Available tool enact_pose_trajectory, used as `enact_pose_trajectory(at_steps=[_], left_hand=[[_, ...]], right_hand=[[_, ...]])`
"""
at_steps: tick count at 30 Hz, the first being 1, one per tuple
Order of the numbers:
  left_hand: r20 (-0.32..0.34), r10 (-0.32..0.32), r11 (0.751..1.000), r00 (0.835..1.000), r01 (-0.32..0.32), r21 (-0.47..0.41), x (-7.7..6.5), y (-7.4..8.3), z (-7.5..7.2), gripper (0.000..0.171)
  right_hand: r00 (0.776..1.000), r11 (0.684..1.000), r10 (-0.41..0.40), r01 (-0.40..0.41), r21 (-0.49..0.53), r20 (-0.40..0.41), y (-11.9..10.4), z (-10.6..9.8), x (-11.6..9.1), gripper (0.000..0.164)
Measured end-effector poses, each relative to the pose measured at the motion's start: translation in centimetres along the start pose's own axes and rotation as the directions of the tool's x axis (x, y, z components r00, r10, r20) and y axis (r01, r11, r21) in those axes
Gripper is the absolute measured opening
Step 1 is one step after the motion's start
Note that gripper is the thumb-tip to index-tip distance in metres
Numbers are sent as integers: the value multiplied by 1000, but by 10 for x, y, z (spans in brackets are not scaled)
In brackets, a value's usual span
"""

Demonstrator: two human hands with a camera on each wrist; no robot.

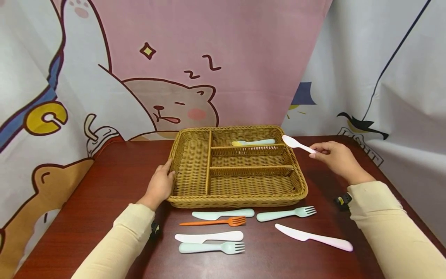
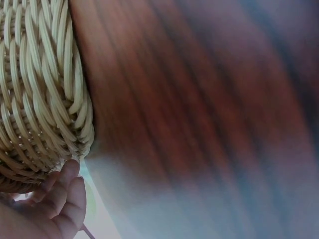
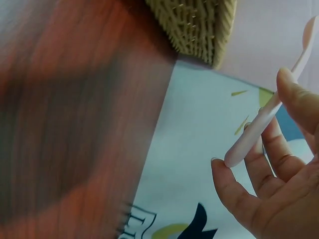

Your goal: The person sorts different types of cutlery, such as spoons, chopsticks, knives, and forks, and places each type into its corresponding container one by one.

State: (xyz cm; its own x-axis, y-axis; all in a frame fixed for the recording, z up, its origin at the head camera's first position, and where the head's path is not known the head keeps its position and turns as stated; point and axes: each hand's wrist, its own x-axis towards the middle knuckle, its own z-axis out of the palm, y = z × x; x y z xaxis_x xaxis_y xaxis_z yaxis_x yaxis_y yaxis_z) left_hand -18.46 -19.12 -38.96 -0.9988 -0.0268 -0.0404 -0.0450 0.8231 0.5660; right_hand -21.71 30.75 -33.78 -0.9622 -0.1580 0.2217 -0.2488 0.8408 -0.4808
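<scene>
A pale pink spoon (image 1: 294, 143) is pinched by its handle between the thumb and fingers of my right hand (image 1: 336, 159). Its bowl overlaps the right rim of a wicker basket (image 1: 240, 200) in the head view. In the right wrist view the spoon handle (image 3: 253, 130) runs across my fingertips, above the table. My left hand (image 1: 160, 184) grips the basket's left side, thumb at the rim. The left wrist view has those fingers (image 2: 60, 194) against the woven wall. Inside the basket's back compartment lies a light blue piece of cutlery (image 1: 259, 142) with a yellow piece (image 1: 237, 143).
In front of the basket lie a mint knife (image 1: 223, 214), an orange fork (image 1: 212, 222), a white knife (image 1: 209, 236) and a mint fork (image 1: 209, 247). Farther right are another mint fork (image 1: 285, 214) and a pink knife (image 1: 313, 237). A printed curtain (image 1: 258, 58) hangs behind the table.
</scene>
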Motion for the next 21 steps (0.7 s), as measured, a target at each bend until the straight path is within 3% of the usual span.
enact_pose_trajectory(at_steps=[21], left_hand=[[6, -1, 1000, 1000, 1, 6, -2, 1, -1, 55]], right_hand=[[992, 998, -19, 11, 62, 123, -37, 18, 41, 24]])
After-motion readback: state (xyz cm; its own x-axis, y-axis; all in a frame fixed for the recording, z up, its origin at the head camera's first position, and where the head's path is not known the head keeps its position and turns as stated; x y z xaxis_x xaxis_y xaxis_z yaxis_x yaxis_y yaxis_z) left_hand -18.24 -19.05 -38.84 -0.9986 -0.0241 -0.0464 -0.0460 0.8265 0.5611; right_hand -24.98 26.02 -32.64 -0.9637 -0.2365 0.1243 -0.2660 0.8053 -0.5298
